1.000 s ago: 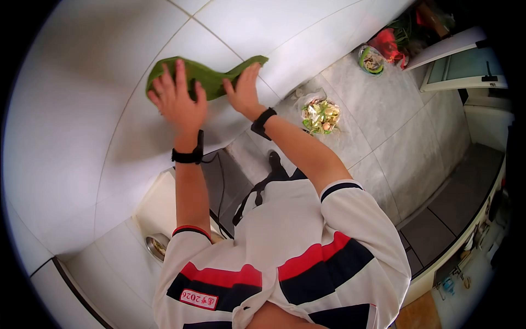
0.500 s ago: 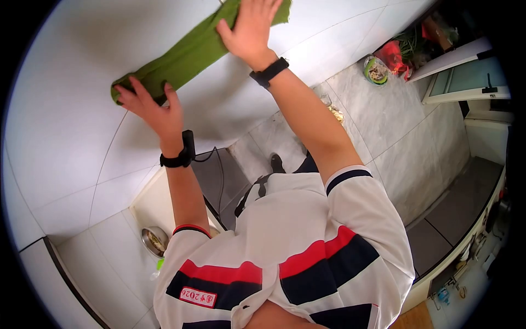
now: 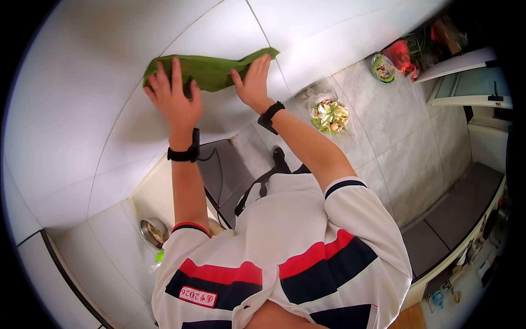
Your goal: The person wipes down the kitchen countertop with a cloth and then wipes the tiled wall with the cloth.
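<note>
A long folded green cloth [image 3: 211,73] lies against the white tiled wall [image 3: 219,27], roughly level, its right end bent upward. My left hand [image 3: 176,101] presses on its left part with fingers stretched and spread, the thumb near the cloth's lower edge. On the right end rests my right hand [image 3: 253,85], its fingers extended flat over the cloth and the thumb apart from them. Both palms face the wall. Each wrist wears a black band.
On the grey tiled floor sits a clear bag of food scraps [image 3: 330,116]. Farther back are a green-rimmed bowl [image 3: 382,68] and a red bag [image 3: 401,56]. A metal bowl [image 3: 154,233] stands at lower left. A dark-topped ledge [image 3: 452,216] runs along the right.
The cloth has come down the wall and turned from a steep slant to nearly level. My right hand moved down with it; my left hand shifted right and slightly up.
</note>
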Available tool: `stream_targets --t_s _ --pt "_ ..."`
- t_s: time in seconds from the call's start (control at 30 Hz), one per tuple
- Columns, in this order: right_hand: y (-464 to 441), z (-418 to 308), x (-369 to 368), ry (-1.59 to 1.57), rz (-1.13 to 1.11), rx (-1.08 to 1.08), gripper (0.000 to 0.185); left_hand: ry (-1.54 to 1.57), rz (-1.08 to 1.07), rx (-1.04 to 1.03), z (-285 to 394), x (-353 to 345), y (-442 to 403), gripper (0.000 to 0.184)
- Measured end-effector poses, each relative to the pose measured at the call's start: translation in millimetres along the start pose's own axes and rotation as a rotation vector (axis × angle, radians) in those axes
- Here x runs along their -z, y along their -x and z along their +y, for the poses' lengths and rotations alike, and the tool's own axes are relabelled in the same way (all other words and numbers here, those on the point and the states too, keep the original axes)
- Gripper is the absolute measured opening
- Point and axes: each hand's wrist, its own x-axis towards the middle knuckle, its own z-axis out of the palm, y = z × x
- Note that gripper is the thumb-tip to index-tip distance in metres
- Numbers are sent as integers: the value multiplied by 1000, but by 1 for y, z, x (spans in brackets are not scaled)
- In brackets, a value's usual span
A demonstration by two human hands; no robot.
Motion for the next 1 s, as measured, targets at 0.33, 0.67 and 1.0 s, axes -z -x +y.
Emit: stream_targets --t_s 0.33,0.67,1.0 --pt "-119 -132 72 21 263 612 70 101 374 210 -57 39 -8 83" --pt "-105 -31 81 150 146 466 75 73 281 125 11 0 -46 77" --pt "-155 -37 132 95 250 554 71 159 118 -144 91 4 -129 65"
